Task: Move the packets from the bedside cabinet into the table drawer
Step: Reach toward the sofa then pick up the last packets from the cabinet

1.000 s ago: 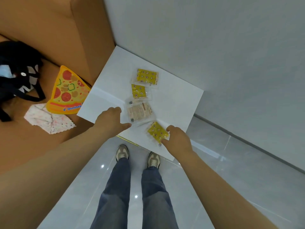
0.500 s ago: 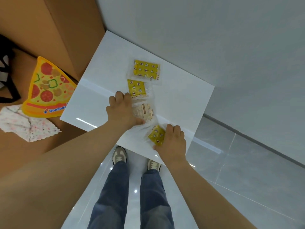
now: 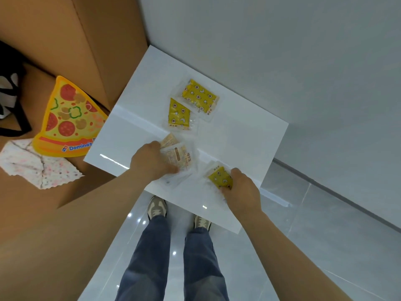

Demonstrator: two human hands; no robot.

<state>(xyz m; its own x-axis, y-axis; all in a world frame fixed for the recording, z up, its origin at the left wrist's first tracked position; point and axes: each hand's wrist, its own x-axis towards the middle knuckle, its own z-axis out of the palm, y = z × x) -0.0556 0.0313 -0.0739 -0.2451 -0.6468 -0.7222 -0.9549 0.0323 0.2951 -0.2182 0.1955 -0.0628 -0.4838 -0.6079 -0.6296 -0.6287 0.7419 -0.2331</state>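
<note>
Packets point(image 3: 179, 114), frame centre: left hand point(image 3: 152, 161) now pinches beige packet point(image 3: 181, 158), right hand point(image 3: 240, 190) grips yellow packet point(image 3: 219, 178); both merely reaching a second ago. Transfer begun; two upper packets point(image 3: 199, 98) wait.

Pizza-slice cushion point(image 3: 69, 118), yellow with pepperoni and mushroom print and "Domino's" along the crust edge, lay flat on a brown surface point(image 3: 32, 213). White speckled cloth point(image 3: 36, 166) with a zigzag edge sat touching its crust end. Black bag with straps point(image 3: 9, 68) was at the left edge, mostly cut off. Tall brown panel point(image 3: 112, 40) stood behind the cushion. Wall point(image 3: 282, 51) was plain grey. Glossy grey floor tiles point(image 3: 325, 235) showed small light reflections.
</note>
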